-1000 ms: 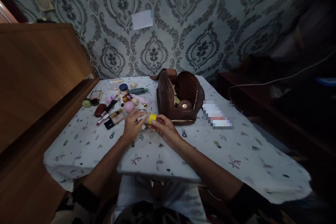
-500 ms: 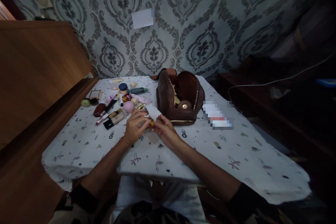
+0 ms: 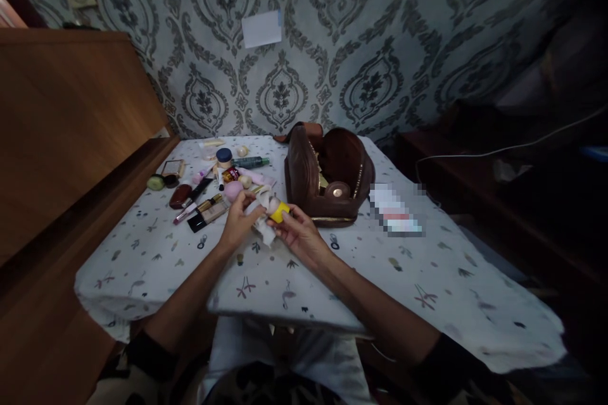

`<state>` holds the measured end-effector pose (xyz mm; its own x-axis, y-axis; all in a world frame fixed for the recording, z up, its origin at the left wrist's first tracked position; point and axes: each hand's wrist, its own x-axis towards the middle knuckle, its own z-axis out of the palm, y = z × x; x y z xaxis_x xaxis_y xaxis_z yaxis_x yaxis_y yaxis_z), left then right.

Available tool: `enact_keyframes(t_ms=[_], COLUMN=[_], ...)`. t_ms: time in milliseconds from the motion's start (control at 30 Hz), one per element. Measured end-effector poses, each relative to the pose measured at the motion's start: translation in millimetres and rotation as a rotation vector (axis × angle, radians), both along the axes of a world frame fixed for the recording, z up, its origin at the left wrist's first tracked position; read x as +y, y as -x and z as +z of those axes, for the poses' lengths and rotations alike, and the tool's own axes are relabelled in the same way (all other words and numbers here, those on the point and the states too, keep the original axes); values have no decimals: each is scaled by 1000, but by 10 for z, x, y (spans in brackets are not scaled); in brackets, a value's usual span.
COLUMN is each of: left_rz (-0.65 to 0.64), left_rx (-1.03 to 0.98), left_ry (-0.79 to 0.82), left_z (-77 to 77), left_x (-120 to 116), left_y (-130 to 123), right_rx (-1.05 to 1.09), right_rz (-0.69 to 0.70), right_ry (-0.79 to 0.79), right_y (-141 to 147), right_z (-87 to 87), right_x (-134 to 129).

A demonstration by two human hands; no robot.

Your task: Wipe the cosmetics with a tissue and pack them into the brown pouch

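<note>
My left hand (image 3: 239,220) is closed on a crumpled white tissue (image 3: 266,232), which hangs below its fingers. Between the fingers of my right hand (image 3: 301,235) is a small container with a yellow band (image 3: 279,211); the tissue touches its paler left end. Both hands are close together over the cloth-covered table, in front of an open brown bag (image 3: 302,171). A pink round item (image 3: 232,190) lies just behind my left hand.
Cosmetics spread over the table's left part, among them a blue-lidded jar (image 3: 223,155), a green tube (image 3: 251,162) and a foundation bottle (image 3: 209,213). A blurred-out item (image 3: 395,210) lies right of the bag. A wooden cabinet (image 3: 71,139) borders the left.
The yellow-banded container, mostly covered before, now shows between my hands. The tissue has shifted left and down with my left hand and looks more crumpled. The view has moved slightly.
</note>
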<state>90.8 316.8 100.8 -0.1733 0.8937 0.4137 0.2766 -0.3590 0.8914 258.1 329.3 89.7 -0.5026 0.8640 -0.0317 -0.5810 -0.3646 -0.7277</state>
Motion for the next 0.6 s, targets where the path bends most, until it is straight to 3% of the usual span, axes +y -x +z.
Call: enact_keyframes(t_ms=[167, 267, 433, 600], left_rz=[-190, -270, -238, -280], left_rx=[35, 51, 79, 66], left_ry=[69, 156, 219, 303], left_z=[7, 10, -20, 11], left_x=[-11, -47, -57, -72], left_y=[2, -8, -23, -53], right_rx=[-102, -246, -512, -653], right_rz=[-39, -74, -213, -198], right_ry=[-99, -258, -609, -952], right_y=[-20, -13, -37, -141], right_z=[-23, -70, -112, -71], right_x=[15, 2, -52, -85])
